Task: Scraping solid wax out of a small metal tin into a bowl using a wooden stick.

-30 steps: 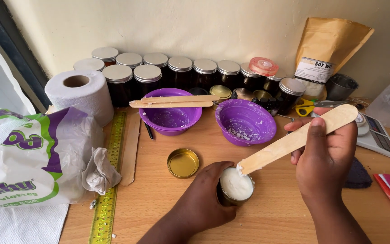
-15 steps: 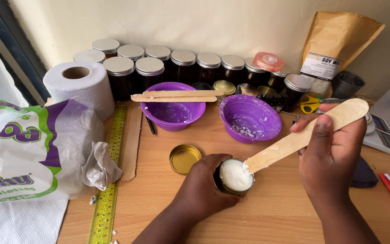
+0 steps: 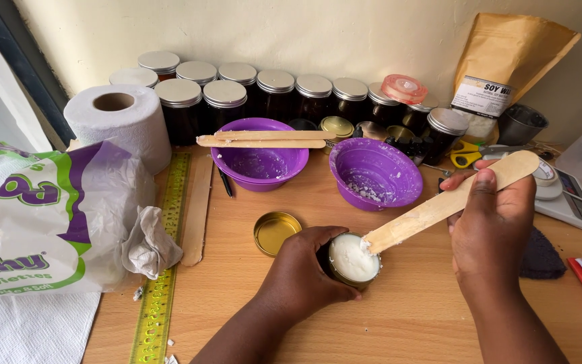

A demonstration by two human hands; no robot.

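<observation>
While the left hand [image 3: 302, 273] is wrapping its fingers around a small round tin [image 3: 352, 261] filled with white wax, the right hand [image 3: 492, 229] is gripping a wide wooden stick [image 3: 449, 201], thumb pressed on top and fingers curled under it. Stick's lower end is touching the white surface at the tin's right rim (a bit of white is clinging to the tip). Tin is sitting on the wooden table [image 3: 399, 317], near the front edge, centre. Its gold lid [image 3: 276, 232] is lying open-side up just left of the hand. Behind are two purple bowls [image 3: 374, 173] with white residue; the left one is carrying two more sticks [image 3: 264, 139] across its rim. Dark jars [image 3: 224, 109] with silver lids are lining the wall. Toilet roll [image 3: 118, 125], a plastic tissue pack [image 3: 42, 216] and a yellow ruler [image 3: 163, 269] are sitting at left; scale [image 3: 570, 202], scissors [image 3: 466, 155] and a brown paper pouch [image 3: 503, 67] at right.
</observation>
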